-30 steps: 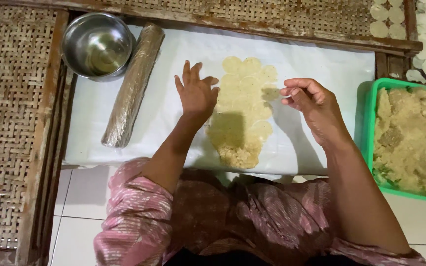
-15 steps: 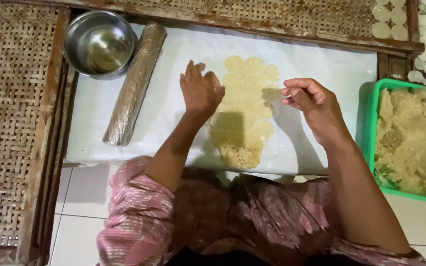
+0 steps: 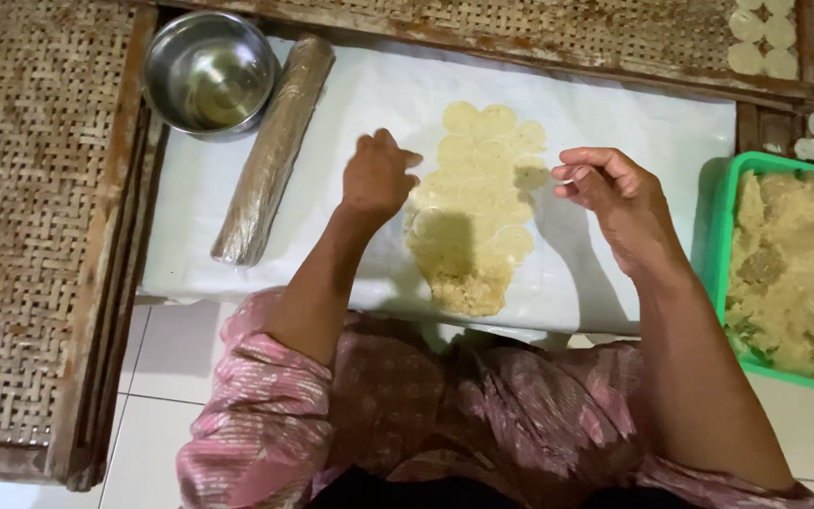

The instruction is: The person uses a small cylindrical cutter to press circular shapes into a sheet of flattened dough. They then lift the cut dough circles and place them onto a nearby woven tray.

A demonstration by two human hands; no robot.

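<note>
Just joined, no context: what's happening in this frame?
A person sits at a white sheet spread with flattened pale dough, partly marked into rounds. The left hand rests on the dough's left edge; the right hand hovers beside it, fingers curled, holding nothing visible. A wrapped roller and steel bowl lie to the left, a green tub of crumbly dough to the right.

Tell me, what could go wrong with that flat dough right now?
The thin dough might tear or stick where the left hand presses its edge. The crumbly lump at its near end hangs close to the table edge, so bits could drop on the floor. The rolling pin lies right against the steel bowl and might knock it.
</note>
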